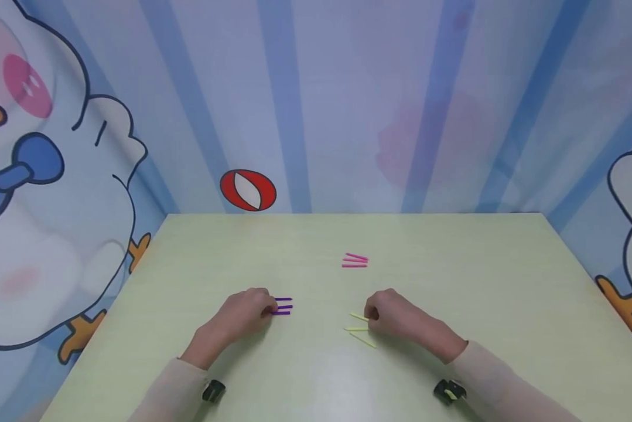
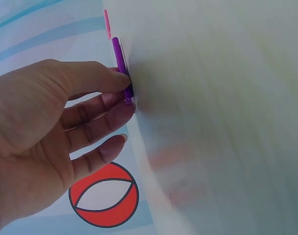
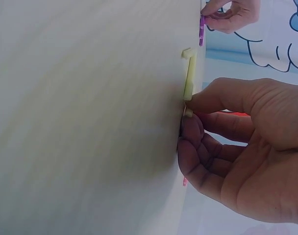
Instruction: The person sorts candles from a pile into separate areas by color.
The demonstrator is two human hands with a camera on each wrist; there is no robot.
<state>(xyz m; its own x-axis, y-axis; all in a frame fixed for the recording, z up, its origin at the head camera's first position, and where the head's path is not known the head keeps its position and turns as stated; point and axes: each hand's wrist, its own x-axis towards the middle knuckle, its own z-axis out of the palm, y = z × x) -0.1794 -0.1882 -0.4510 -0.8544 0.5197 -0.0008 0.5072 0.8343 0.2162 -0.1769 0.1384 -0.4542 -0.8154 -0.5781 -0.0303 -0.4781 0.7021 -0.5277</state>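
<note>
Three short purple sticks (image 1: 283, 307) lie side by side on the table, their left ends at the fingertips of my left hand (image 1: 247, 313). In the left wrist view, its thumb and forefinger pinch the end of a purple stick (image 2: 120, 56). Three pale yellow sticks (image 1: 356, 329) are fanned out beside my right hand (image 1: 395, 315). Its thumb and forefinger pinch the end of one yellow stick (image 3: 188, 112), while a longer-looking yellow stick (image 3: 190, 78) shows just past the thumb. Both hands are low at the tabletop.
Three pink sticks (image 1: 355, 260) lie farther back, near the middle of the pale table (image 1: 453, 264). A printed cloth backdrop (image 1: 347, 105) stands behind the table's back edge and at both sides. Each wrist wears a small black camera (image 1: 449, 391).
</note>
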